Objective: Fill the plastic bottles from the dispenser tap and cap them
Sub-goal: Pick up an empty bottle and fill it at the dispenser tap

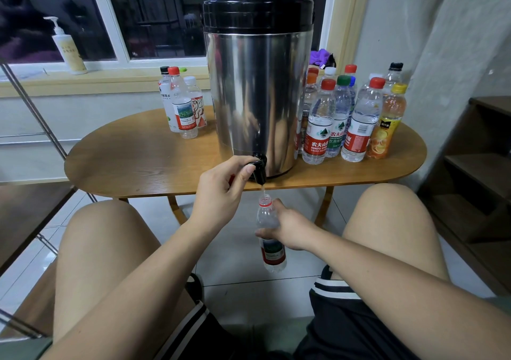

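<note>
Filling: left grip (221, 186) pinches black plastic tap lever (255, 163); right grip (290, 228) holds clear plastic bottle (266, 215) at its 6 o'clock; next, probably shut tap, cap

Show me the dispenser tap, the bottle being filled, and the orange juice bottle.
dispenser tap (260, 173), head view, on its black spout.
bottle being filled (273, 252), head view, on its red and white label.
orange juice bottle (385, 135), head view, on its yellow label.

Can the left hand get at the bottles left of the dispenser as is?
Probably not yet. The path over the table looks free, but the left hand grips the tap lever while water runs into the open bottle the right hand holds.
</note>
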`<state>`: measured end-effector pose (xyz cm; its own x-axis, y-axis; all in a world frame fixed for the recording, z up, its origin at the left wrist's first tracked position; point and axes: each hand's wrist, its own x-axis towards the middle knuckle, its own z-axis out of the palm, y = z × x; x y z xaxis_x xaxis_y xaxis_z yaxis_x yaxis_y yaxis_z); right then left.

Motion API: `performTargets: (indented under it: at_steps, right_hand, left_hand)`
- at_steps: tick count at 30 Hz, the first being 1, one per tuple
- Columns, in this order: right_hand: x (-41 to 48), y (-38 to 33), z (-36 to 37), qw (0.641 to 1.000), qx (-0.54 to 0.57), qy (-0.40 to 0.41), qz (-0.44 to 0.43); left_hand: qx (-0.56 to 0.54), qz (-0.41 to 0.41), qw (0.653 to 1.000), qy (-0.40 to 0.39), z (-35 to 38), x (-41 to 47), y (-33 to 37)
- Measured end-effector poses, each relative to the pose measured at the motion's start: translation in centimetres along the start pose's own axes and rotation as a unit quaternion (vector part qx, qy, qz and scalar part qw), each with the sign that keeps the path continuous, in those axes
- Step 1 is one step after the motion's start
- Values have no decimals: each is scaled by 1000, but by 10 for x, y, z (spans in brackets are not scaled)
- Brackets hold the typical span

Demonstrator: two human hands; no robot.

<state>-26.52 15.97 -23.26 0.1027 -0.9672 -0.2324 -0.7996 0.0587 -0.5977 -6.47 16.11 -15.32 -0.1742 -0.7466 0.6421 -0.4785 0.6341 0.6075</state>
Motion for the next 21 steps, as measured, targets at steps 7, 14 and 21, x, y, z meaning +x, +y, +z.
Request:
performTargets:
  at_steps: [7, 14, 21]
  right_hand:
    - [0, 0, 0, 1000, 4, -4, -2]
    - [1, 1, 0, 1000, 10, -2, -6]
    - [1, 2, 1, 1000, 14, -1, -8]
  left_hand:
    - [0, 2, 1000, 2, -1, 0, 1]
    - [5, 5, 1000, 6, 0, 0, 1]
    - [-1, 2, 1000, 1, 0, 0, 0]
